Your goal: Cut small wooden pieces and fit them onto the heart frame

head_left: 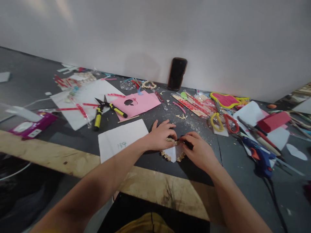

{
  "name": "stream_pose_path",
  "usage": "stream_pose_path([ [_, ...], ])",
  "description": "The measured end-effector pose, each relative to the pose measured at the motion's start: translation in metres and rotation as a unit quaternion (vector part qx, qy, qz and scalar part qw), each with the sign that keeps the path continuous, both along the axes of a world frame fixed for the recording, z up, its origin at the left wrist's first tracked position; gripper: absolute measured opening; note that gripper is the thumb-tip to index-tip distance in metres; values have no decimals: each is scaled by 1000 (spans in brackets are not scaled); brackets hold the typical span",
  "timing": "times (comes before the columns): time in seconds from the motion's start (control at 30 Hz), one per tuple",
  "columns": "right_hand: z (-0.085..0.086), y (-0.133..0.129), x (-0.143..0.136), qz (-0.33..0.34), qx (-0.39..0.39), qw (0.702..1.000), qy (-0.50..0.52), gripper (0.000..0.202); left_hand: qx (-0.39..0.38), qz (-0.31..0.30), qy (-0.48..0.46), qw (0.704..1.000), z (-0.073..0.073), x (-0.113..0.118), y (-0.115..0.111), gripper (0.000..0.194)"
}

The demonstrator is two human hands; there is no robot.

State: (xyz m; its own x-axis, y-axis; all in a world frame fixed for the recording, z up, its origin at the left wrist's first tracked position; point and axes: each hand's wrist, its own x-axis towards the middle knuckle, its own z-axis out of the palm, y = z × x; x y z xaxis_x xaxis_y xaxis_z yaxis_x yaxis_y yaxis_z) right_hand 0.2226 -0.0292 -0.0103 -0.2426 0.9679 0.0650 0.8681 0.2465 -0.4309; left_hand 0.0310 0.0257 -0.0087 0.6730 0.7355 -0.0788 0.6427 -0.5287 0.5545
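Note:
Just past the table's front edge lies a small white paper piece (172,154), pointed at the bottom and edged with a row of beige bits. My left hand (160,135) rests over its upper left side, thumb and forefinger bent onto the beige edging while the other fingers stretch away. At the upper right side, the fingers of my right hand (198,149) are pinched together against the piece. My fingers hide whatever is between them, and part of the edging. A white sheet (114,139) with green writing lies left of my left hand.
A phone (177,73) leans against the wall. Yellow-black cutting pliers (103,111) lie left near pink paper (145,103). Scissors (224,123), a blue glue gun (259,156) with its cable and red-patterned sticks (191,105) lie right. A purple box (36,125) is far left.

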Motion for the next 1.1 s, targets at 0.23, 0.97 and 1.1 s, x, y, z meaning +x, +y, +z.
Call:
stream_pose_path([
  [0.23, 2, 0, -1, -1, 4, 1000, -1, 20, 2, 0, -3, 1000, 0, 0, 0, 19],
  [0.97, -1, 0, -8, -7, 16, 1000, 13, 20, -13, 10, 4, 1000, 1, 1, 1, 17],
  [1.1, 1, 2, 1, 4, 16, 999, 33, 23, -8, 4, -1, 1000, 0, 0, 1, 21],
])
